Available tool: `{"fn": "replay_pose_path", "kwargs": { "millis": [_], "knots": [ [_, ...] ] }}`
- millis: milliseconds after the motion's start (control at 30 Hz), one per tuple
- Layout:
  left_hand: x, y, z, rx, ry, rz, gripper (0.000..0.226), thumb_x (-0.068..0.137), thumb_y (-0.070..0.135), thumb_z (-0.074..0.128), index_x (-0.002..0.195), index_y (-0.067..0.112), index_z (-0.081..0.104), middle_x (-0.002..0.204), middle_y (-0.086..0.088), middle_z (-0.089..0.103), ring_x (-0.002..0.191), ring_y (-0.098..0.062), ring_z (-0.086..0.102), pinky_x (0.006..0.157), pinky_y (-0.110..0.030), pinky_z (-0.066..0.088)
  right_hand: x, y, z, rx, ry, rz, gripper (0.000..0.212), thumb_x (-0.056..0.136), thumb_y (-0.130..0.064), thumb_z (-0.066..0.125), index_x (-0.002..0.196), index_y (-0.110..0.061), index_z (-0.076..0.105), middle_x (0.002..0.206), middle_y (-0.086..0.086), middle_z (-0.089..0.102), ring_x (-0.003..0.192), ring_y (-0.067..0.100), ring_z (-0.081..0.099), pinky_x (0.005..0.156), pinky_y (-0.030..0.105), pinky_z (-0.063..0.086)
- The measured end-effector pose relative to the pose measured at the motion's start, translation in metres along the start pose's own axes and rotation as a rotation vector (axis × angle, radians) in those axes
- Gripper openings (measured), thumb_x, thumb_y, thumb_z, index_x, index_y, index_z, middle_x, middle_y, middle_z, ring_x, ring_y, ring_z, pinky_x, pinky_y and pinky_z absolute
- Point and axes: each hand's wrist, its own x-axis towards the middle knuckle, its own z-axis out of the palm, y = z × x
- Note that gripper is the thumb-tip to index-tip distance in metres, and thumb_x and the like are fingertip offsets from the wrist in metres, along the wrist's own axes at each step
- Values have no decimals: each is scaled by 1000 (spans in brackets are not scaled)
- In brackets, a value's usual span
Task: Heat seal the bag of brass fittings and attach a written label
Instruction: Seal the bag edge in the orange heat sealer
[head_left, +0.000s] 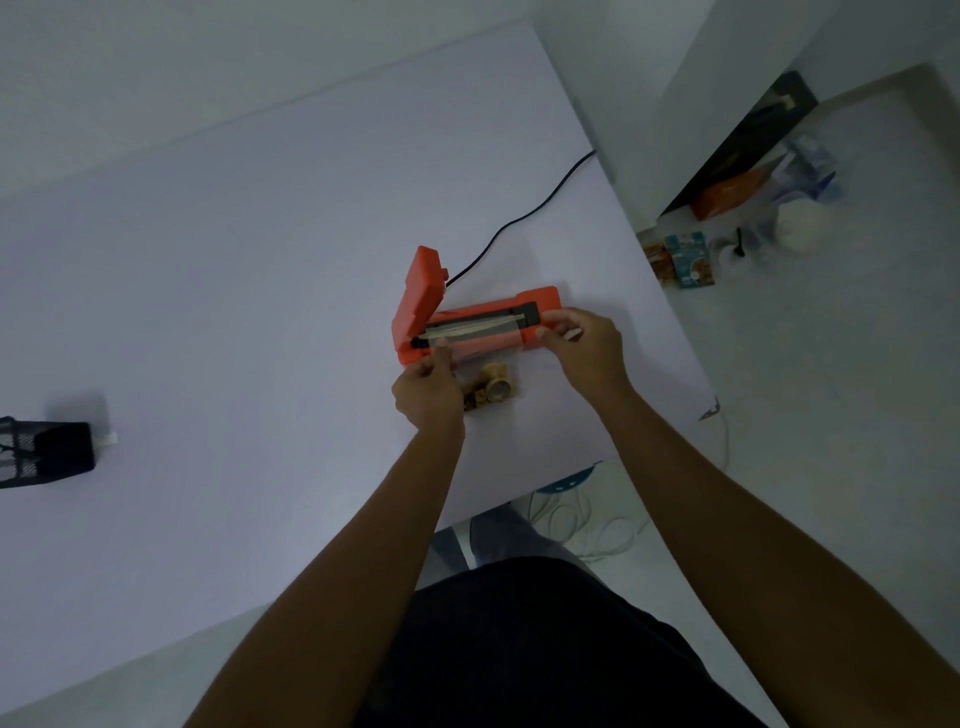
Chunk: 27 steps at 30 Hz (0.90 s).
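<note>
A: Where is the bag (480, 351) now?

B: I see it just in front of me, a little to 1 o'clock on the table (208, 260). Its open mouth lies across the sealing strip of the orange sealer (467, 325), and the brass fittings (491, 389) rest at the closed end, at 6 o'clock from the sealer, on the table.

A: Why do the fittings sit so low?

B: I think it is so the heavy parts stay away from the hot strip. Only flat, empty plastic should lie under the lid (418, 296).

A: And the hands?

B: My left hand (428, 392) pinches the left edge of the bag near the hinge, fingers closed on the film. My right hand (584, 345) pinches the right edge, at 3 o'clock from the strip. The two pull gently apart, I judge, to keep the film smooth and without wrinkles.

A: Is the sealer closed?

B: No. The lid stands up at the left end, at about 10 o'clock from the strip, so the strip is open. The cable (524, 213) runs from the sealer toward 1 o'clock, off the table edge.

A: So how far is the task?

B: Early, in my opinion. The seal is not yet made. I see no label or pen; a black mesh holder (36, 452) stands far at 9 o'clock, but I cannot tell what it contains.

A: What needs care next?

B: One hand must let go to press the lid, and then the film may slip or fold.
</note>
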Motion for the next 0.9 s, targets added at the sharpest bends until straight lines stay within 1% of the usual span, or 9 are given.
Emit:
{"fn": "replay_pose_path", "kwargs": {
  "millis": [167, 333, 433, 533, 633, 733, 800, 833, 900],
  "knots": [
    [0, 10, 2, 18, 19, 85, 9, 90, 27, 69, 82, 22, 72, 80, 0, 72, 74, -21, 69, 81, -41, 61, 2, 10, 10, 7, 38, -12, 20, 86, -10, 76, 106, -12, 76, 85, 4, 63, 72, 14, 56, 68, 16, 47],
    [-2, 18, 5, -14, -3, 139, 16, 91, 26, 68, 100, 15, 76, 85, 8, 69, 79, -12, 67, 87, -38, 58, 4, 15, 13, -14, 53, -40, 20, 85, -6, 75, 104, -12, 77, 86, 6, 61, 70, 11, 53, 66, 7, 45],
    [-5, 21, 7, 2, -39, 197, 19, 93, 28, 67, 102, 14, 75, 89, 9, 69, 82, -12, 68, 89, -35, 58, 6, 15, 16, -13, 45, -43, 22, 85, -4, 75, 104, -14, 77, 86, 6, 61, 69, 9, 53, 66, 9, 47],
    [-10, 22, 13, 10, -99, 270, 15, 92, 26, 67, 95, 14, 76, 86, 15, 70, 80, -4, 68, 87, -30, 58, 7, 18, 14, -6, 47, -29, 22, 85, -5, 75, 104, -15, 77, 87, 6, 62, 70, 11, 54, 65, 7, 47],
    [-17, 23, 11, -19, -174, 333, 14, 93, 22, 67, 93, 10, 74, 78, 16, 70, 71, 3, 67, 73, -20, 56, 6, 19, 13, 13, 44, -25, 21, 86, -6, 75, 104, -15, 77, 87, 7, 62, 70, 12, 55, 64, 6, 46],
    [-23, 23, 6, -46, -310, 411, 18, 94, 13, 65, 97, -4, 70, 75, 15, 70, 68, -2, 69, 65, -17, 56, 5, 19, 12, 52, 50, -10, 19, 86, -7, 75, 104, -15, 77, 87, 7, 62, 70, 10, 54, 67, 11, 49],
    [-26, 23, 0, -25, -424, 483, 19, 95, 10, 63, 100, -7, 68, 80, 2, 74, 72, -11, 73, 68, -29, 61, 5, 19, 11, 110, 48, 28, 19, 87, -8, 74, 105, -14, 77, 87, 5, 62, 72, 12, 55, 72, 18, 51],
    [-27, 23, -4, 11, -462, 526, 18, 95, 9, 62, 101, -6, 69, 83, -2, 74, 75, -10, 73, 71, -28, 61, 4, 19, 10, 151, 41, 51, 19, 87, -9, 74, 105, -14, 77, 86, 3, 62, 74, 12, 55, 73, 21, 52],
    [-30, 23, -12, 96, -486, 634, 15, 95, 9, 62, 101, 0, 72, 90, 4, 73, 86, -2, 70, 79, -16, 54, 1, 20, 7, 239, 23, 107, 19, 88, -8, 73, 105, -15, 77, 83, -3, 61, 73, 11, 55, 70, 22, 50]
  ]
}}
